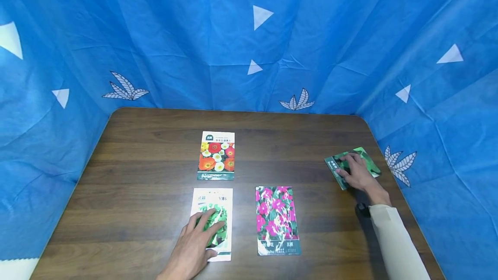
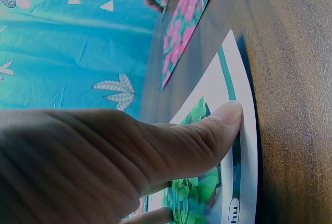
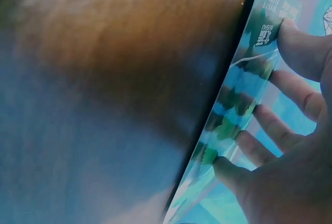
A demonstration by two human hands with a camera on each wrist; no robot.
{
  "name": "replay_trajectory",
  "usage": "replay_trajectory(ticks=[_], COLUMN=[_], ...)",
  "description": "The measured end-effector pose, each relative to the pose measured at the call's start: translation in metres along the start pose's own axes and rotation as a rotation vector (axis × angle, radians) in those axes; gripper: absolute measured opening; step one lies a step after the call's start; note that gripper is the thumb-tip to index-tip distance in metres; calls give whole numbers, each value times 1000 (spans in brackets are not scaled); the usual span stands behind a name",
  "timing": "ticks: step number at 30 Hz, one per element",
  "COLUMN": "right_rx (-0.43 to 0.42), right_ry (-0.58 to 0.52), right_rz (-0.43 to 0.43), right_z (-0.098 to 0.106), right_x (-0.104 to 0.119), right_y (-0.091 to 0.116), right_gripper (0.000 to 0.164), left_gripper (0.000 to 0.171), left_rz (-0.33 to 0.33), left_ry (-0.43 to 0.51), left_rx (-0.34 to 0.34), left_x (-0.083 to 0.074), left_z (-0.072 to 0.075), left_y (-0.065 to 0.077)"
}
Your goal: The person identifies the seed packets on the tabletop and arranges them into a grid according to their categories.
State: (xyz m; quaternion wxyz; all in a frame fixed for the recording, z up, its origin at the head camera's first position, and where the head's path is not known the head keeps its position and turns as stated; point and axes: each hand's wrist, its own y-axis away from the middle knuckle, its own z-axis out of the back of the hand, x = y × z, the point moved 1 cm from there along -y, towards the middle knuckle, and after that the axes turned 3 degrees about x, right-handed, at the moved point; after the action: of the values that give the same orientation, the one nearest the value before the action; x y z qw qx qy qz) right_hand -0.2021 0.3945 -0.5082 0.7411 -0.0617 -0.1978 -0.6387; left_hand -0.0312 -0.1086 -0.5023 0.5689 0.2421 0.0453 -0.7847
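Observation:
My left hand [image 1: 193,244] rests on a white seed packet [image 1: 224,200] with green leaves printed on it, near the front of the table. The fingers are spread across the picture, and the thumb [image 2: 225,115] presses by the packet's green stripe in the left wrist view. Far to the right, my right hand [image 1: 359,175] lies over a green seed packet [image 1: 366,159] that is turned at an angle. Its spread fingertips and thumb [image 3: 293,40] touch the glossy face of that packet in the right wrist view. Part of each packet is hidden under the hand.
A packet with pink flowers [image 1: 277,217] lies between the hands. Behind the white packet is one with red, orange and white flowers [image 1: 216,156]. All lie on a dark wooden table [image 1: 148,172], with blue cloth [image 1: 167,33] around its back and sides.

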Motion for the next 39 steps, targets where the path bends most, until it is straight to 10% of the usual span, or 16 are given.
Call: replay_trajectory(ticks=[39], right_rx=[84], right_ry=[15], right_rz=[201], right_z=[-20], right_x=[61], right_y=[-44], right_gripper=[39], left_gripper=[67], left_rz=[-4], left_ry=[-2], left_rx=[-10], left_x=[0], left_z=[0], left_y=[-1])
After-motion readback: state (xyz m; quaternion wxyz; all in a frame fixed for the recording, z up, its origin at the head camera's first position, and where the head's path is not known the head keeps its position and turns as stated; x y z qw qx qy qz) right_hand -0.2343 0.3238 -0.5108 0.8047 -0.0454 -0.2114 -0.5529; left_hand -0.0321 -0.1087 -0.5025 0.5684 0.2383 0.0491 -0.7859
